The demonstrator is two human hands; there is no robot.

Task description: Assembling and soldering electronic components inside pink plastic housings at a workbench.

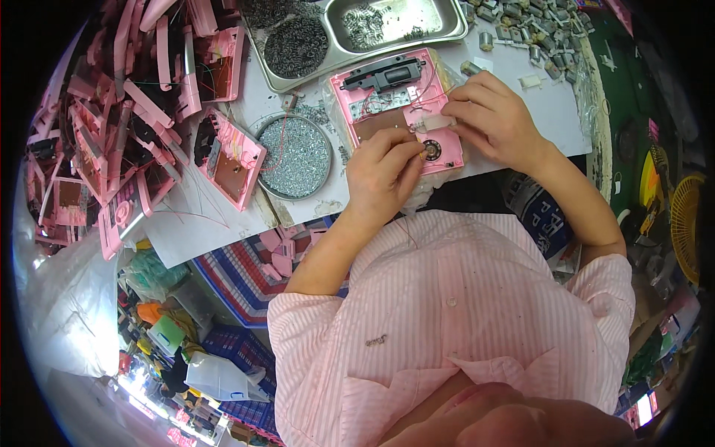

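In front of me on the table lies an open pink plastic housing (pixel 447 153), with a black part (pixel 387 74) across its far end, thin wires and a brown board (pixel 382 125). My left hand (pixel 383 170) rests at its near edge, thumb and forefinger pinched beside a dark round part (pixel 431 150). Whatever those fingertips hold is too small to make out. From the right, my right hand (pixel 500 123) pinches a small pale plastic piece (pixel 435 123) just above the housing, close to the round part.
Left of the housing stands a round dish of small metal screws (pixel 294 156). Beyond it, a metal tray (pixel 406 46) holds springs. Pink housings (pixel 234 160) pile up at the left. Several small motors (pixel 521 30) lie at the far right. A blue-edged crate (pixel 238 276) sits below the table.
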